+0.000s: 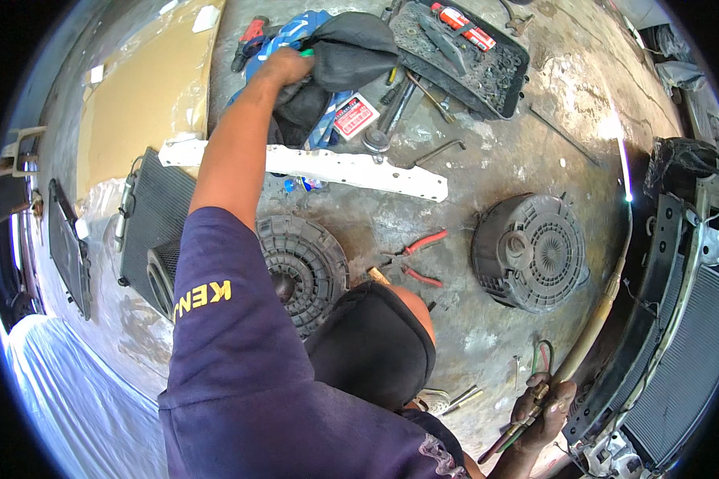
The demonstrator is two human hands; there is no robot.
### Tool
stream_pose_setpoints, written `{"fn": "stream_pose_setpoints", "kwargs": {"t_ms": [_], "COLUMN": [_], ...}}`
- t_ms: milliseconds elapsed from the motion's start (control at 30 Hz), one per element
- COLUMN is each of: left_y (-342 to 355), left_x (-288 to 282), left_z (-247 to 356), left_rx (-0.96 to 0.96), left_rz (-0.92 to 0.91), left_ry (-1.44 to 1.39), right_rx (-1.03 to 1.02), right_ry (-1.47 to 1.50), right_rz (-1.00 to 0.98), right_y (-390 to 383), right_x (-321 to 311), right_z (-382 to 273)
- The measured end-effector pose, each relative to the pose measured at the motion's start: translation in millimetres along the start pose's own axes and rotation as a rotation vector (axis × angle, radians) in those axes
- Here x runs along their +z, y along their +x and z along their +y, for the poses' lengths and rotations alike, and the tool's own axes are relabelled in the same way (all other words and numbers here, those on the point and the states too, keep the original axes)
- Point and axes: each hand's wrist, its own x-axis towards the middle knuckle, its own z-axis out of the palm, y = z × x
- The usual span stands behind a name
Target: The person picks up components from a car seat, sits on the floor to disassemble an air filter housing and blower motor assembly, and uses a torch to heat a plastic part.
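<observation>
My left arm stretches up to a black fabric bag (351, 52) with blue-and-white patterned cloth (299, 30) beside it. The fingers of my left hand (284, 68) are closed against the bag, and a small green tip shows at them; the rest of what they hold is hidden. Low on the right, my right hand (547, 411) grips a gas torch (595, 331) with a tan handle and long metal neck. Red and green hoses (545, 351) loop at that hand. From the torch's tip a bright white streak like a flame (625, 169) points upward.
Two round black plastic housings (547, 251) lie on the concrete, with red-handled pliers (419, 259) between. A white metal bar (351, 174) crosses the floor. Beyond it are a ratchet (387, 132) and a black tray (499, 96) of small parts. Radiators (683, 359) stand at the right.
</observation>
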Motion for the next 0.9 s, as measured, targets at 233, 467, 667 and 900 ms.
{"fn": "stream_pose_setpoints", "kwargs": {"t_ms": [233, 467, 667, 900], "left_y": [-1, -96, -126, -143], "left_x": [49, 64, 77, 58], "left_z": [9, 36, 42, 42], "left_rx": [-0.03, -0.157, -0.134, -0.14], "left_rz": [-0.15, -0.229, -0.193, -0.284], "left_ry": [-0.066, 0.041, 0.034, -0.011], "right_rx": [0.021, -0.01, -0.058, -0.045], "right_ry": [0.035, 0.022, 0.073, 0.055], "right_rz": [-0.028, -0.038, -0.165, -0.206], "right_y": [9, 19, 35, 41], "right_x": [10, 12, 26, 40], "right_z": [2, 0, -14, -18]}}
